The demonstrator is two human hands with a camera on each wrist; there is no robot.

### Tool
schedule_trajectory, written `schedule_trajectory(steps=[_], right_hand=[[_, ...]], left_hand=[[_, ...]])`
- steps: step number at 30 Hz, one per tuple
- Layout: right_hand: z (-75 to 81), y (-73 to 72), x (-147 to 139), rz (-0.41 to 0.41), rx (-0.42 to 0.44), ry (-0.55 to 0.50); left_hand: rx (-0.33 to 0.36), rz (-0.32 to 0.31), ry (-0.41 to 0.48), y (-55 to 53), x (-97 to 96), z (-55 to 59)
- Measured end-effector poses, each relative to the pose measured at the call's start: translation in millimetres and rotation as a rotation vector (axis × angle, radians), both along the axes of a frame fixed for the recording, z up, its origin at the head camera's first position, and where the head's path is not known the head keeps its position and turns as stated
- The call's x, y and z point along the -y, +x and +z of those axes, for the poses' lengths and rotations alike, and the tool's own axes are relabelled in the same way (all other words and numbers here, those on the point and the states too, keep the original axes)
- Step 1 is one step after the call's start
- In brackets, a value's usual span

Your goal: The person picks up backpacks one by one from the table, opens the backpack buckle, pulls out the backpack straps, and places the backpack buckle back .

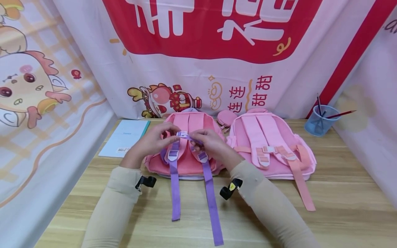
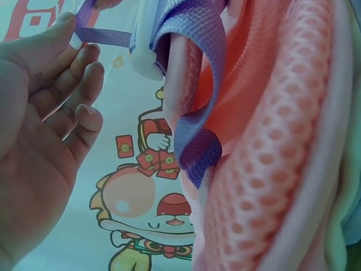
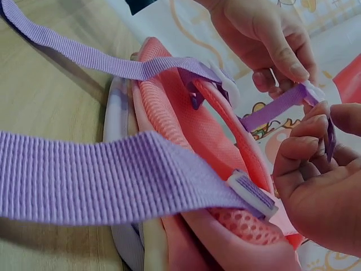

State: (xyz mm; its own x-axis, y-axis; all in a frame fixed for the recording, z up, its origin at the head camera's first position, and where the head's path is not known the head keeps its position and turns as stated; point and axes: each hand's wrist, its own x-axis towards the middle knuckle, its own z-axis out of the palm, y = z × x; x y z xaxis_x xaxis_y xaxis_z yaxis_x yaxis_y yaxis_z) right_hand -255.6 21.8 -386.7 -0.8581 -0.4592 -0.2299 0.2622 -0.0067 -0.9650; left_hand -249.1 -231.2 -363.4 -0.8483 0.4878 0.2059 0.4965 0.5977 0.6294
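Note:
A coral-pink backpack [image 1: 212, 121] lies on the table with its shoulder straps facing up. Above it, my left hand [image 1: 155, 139] pinches a white buckle [image 1: 182, 134] on the purple chest strap [image 3: 273, 111] between thumb and fingertips. From the other side my right hand [image 1: 212, 142] pinches the purple webbing close against that buckle, its fingers curled. The exact fit of the buckle parts is hidden by fingertips. Two long purple straps [image 1: 175, 196] hang from white adjusters [image 1: 173, 155] towards the table's front.
Right of it lies a light pink backpack [image 1: 280, 127] with its chest buckle joined, a round pink pouch [image 1: 227, 118] between the two. A blue mesh pen cup [image 1: 321, 125] holds pencils at the far right. At the back left lies a pale blue notebook [image 1: 122, 139]. Printed cloth hangs behind.

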Motion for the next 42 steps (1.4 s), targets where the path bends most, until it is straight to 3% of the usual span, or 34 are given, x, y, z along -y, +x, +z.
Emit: schedule_trajectory(steps=[15,22,34,42], right_hand=[[-4.7,-0.8,2,-0.027,-0.099,0.097],[-1.8,-0.8,4,-0.042,-0.087,0.123],[-1.3,-1.6,10,-0.090,-0.060,0.108],[-3.0,-1.8,15,-0.080,-0.106,0.074]], left_hand=[[-0.006,-0.001,0.053,-0.5,0.2,-3.2],[0.010,-0.004,0.065,-1.8,0.8,-4.4],[0.007,-0.001,0.061,-1.3,0.2,-5.0],[-0.001,-0.016,0.056,-1.4,-1.1,-5.8]])
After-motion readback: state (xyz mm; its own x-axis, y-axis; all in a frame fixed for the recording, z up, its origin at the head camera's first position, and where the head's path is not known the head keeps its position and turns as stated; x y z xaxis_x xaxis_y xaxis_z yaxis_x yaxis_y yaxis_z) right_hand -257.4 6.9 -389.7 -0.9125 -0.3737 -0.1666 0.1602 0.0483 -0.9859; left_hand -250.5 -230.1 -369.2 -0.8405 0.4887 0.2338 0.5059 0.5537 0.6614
